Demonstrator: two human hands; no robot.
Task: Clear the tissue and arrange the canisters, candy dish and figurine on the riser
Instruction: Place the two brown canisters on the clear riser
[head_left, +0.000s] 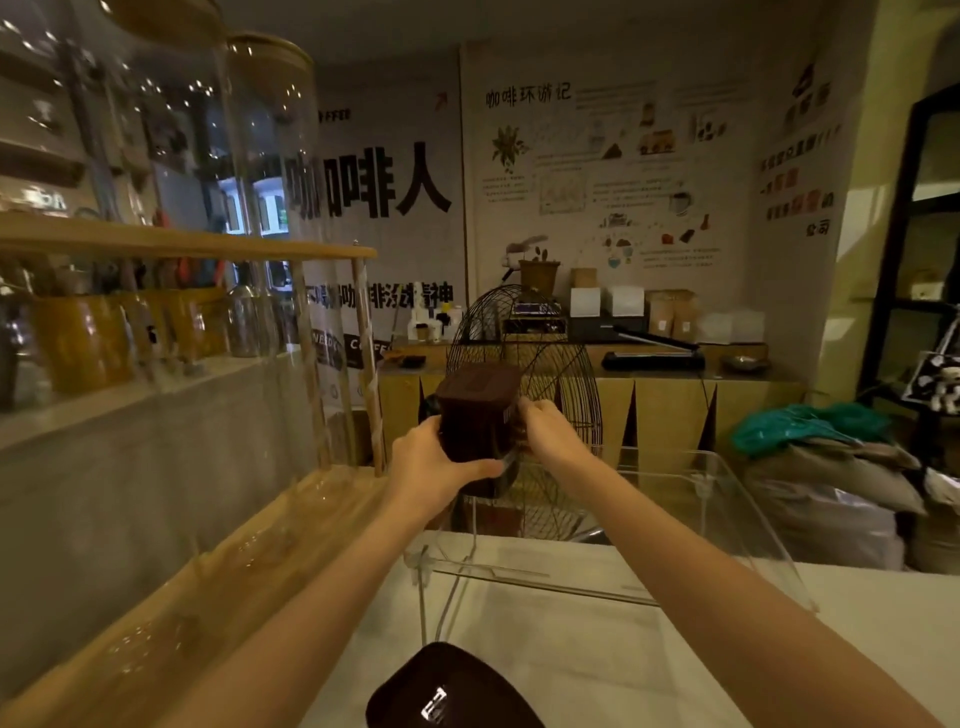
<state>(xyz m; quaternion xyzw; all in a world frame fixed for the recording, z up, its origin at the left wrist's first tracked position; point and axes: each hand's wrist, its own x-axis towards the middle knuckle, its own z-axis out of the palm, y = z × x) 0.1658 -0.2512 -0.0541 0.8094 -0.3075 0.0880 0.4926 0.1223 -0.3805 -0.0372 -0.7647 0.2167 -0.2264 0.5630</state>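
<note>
Both hands hold 1 dark brown canister (480, 415) in the air, above the far end of the clear riser (613, 592). The left hand (431, 460) wraps its near left side, thumb lying across the front low down; the right hand (545, 428) presses against its right side, fingers curled round the back. The canister stands roughly upright, its flat square lid tipped slightly toward the camera. A pale label sits on its right face, too blurred to read.

The riser is transparent acrylic and stands on a white counter (857, 649); its top looks bare. At the bottom edge of the view lies a 2nd dark lid (447, 691) with a small white square logo, unreadable.

Behind the canister stands a black wire fan (550, 374). To the left, a tall glass jar (270, 218) with a wooden lid rises close to the camera, beside a wooden shelf (208, 241) over amber glasses.

The back wall carries posters: large black characters "咖啡人" (369, 179), a fragment "FFEE" above them, and to the right the heading "咖啡环游记" (527, 94) over small illustrated text that cannot be read. Lower on the left poster a line of characters is partly hidden by the jar, with "COFFEE" probably printed below it
</note>
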